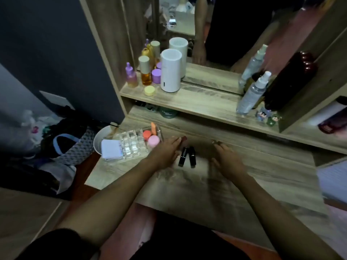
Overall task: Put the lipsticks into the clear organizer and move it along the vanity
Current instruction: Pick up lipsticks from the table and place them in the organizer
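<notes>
Two black lipsticks (pixel 187 156) lie side by side on the wooden vanity top (pixel 187 194), between my hands. A third, reddish lipstick (pixel 183 138) pokes out past the fingertips of my left hand (pixel 165 152), which touches it; a firm grip cannot be made out. The clear organizer (pixel 134 142) stands at the vanity's left end, just left of that hand, with empty slots, an orange and a pink jar and a white pad. My right hand (pixel 226 160) rests palm down, fingers spread, right of the black lipsticks, holding nothing.
A raised shelf (pixel 187 102) behind carries small bottles, a yellow jar, a white cylinder (pixel 170 70), spray bottles (pixel 251 94) and a dark bottle before a mirror. A white bin (pixel 102 139) and bags sit on the floor at left, past the vanity's edge.
</notes>
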